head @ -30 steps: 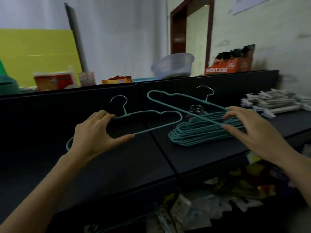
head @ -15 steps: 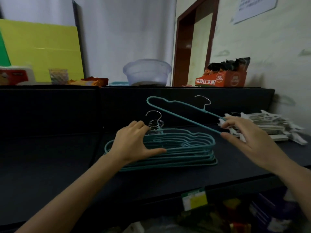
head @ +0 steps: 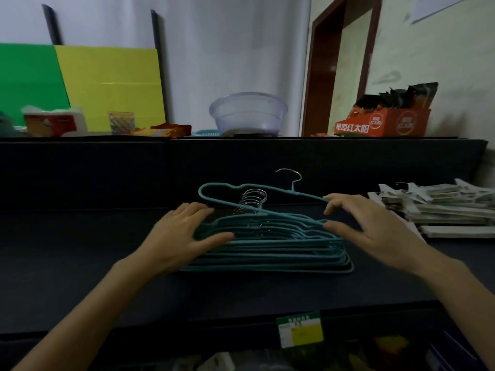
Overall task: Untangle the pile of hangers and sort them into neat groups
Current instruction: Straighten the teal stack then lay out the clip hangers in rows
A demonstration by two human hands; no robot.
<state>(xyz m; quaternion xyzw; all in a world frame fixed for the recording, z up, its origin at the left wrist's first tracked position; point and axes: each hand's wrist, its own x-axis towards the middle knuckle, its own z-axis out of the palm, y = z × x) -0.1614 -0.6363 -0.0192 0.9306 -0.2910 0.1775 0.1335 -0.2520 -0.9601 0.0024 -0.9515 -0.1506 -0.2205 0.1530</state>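
A stack of several teal wire hangers lies flat on the dark shelf, their metal hooks bunched at the back. My left hand rests spread on the stack's left end, fingers apart. One more teal hanger tilts above the stack, its left end raised. My right hand pinches this hanger's right end between thumb and fingers, just over the right side of the stack.
A heap of white clip hangers sits at the right of the shelf. On the ledge behind stand a clear plastic bowl, an orange box, a glass and a red-and-white pack. A price tag hangs on the front edge.
My left hand laid its hanger onto the stack and now rests on the stack's left end. My right hand has lowered the tilted hanger closer to the stack.
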